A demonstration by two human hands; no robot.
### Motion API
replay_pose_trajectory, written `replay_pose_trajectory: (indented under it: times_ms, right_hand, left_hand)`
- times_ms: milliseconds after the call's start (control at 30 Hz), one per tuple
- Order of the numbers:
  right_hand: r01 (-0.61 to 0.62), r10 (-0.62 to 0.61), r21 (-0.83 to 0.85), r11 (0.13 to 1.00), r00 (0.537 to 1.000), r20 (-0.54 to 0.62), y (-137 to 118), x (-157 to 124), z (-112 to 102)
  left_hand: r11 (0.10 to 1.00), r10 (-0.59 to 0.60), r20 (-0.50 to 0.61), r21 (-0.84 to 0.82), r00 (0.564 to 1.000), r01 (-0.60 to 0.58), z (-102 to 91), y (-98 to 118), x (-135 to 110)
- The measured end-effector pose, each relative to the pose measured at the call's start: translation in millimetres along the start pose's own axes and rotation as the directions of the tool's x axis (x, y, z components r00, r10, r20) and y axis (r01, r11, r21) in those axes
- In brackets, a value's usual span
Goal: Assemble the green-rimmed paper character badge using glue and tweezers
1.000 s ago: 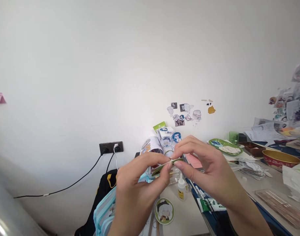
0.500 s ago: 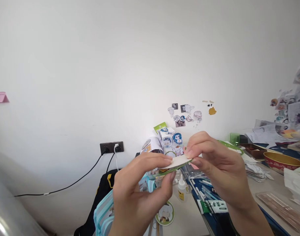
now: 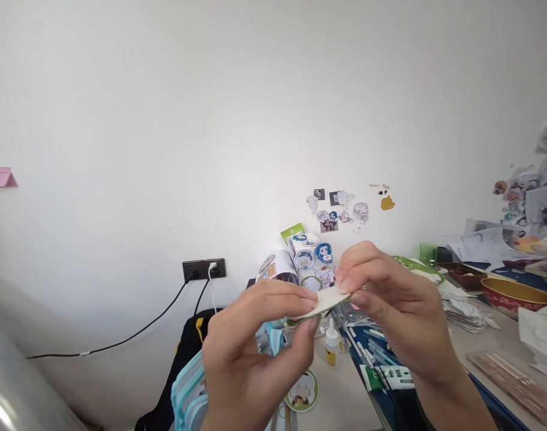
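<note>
Between my two hands, above the desk, is a thin flat piece (image 3: 330,299) with a pale, plain upper face and a green edge; its underside is mostly hidden. My left hand (image 3: 260,341) grips its left end, fingers on top and thumb beneath. The right end is pinched between the thumb and fingertips of my right hand (image 3: 394,305). Below lies a round sticker-like disc (image 3: 303,390) with a green border and a cartoon figure. A small white dropper bottle (image 3: 331,344) with a yellow label stands just beyond my left thumb.
Pens and a green-and-white packet (image 3: 392,377) lie on a blue mat at right. Farther right are a red and gold bowl (image 3: 516,296), a brown tray (image 3: 462,277), stacked papers and a pinkish clear case (image 3: 516,383). A sticker-covered box (image 3: 312,257) stands against the wall, near a socket (image 3: 204,269).
The flat piece has tilted so more of its pale face shows, and its layers look closer together. My left fingers sit slightly farther right on it; both hands keep their grip.
</note>
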State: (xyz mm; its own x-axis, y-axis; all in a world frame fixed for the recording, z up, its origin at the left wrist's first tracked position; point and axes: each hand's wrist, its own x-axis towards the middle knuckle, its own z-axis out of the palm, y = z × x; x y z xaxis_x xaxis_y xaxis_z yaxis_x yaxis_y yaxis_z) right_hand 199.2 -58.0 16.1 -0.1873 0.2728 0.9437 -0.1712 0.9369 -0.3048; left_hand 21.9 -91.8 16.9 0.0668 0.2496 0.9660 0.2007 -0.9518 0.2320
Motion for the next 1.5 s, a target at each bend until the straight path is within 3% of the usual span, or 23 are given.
replay_pose_trajectory:
  times_ms: [167,267,433,567,667,767,967,1167,1500]
  right_hand:
    - [-0.04,0.04,0.002,0.999,0.999,-0.001,-1,-1,1]
    - [-0.092,0.092,0.0,0.996,0.996,-0.003,-1,-1,1]
    - [-0.243,0.244,-0.062,0.968,0.97,0.006,-4,-1,1]
    - [-0.367,0.37,-0.139,0.92,0.929,0.002,-7,0,6]
    - [-0.447,0.451,-0.152,0.882,0.892,-0.008,-9,1,9]
    - [-0.499,0.499,-0.108,0.86,0.866,-0.024,-8,2,11]
    - [-0.578,0.576,-0.036,0.815,0.816,-0.046,-4,3,8]
    - [-0.618,0.62,0.054,0.784,0.783,-0.05,0,3,10]
    - [-0.619,0.624,0.092,0.78,0.781,-0.03,2,5,13]
  left_hand:
    - [0.997,-0.075,-0.013,-0.029,0.997,0.075,-0.5,2,-2]
    - [0.971,-0.239,-0.034,-0.037,0.97,0.238,-0.7,5,-3]
    - [0.794,-0.584,0.057,-0.166,0.81,0.585,-0.4,0,2]
    - [0.648,-0.697,0.155,-0.282,0.701,0.707,2.0,-9,6]
    - [0.585,-0.733,0.175,-0.332,0.658,0.74,5.5,-9,5]
    - [0.562,-0.762,0.134,-0.351,0.634,0.749,7.1,-8,4]
    - [0.526,-0.75,0.267,-0.314,0.605,0.791,0.4,-16,5]
    - [0.482,-0.783,0.25,-0.335,0.569,0.81,2.6,-17,4]
    - [0.53,-0.778,0.184,-0.32,0.6,0.785,3.1,-19,3]
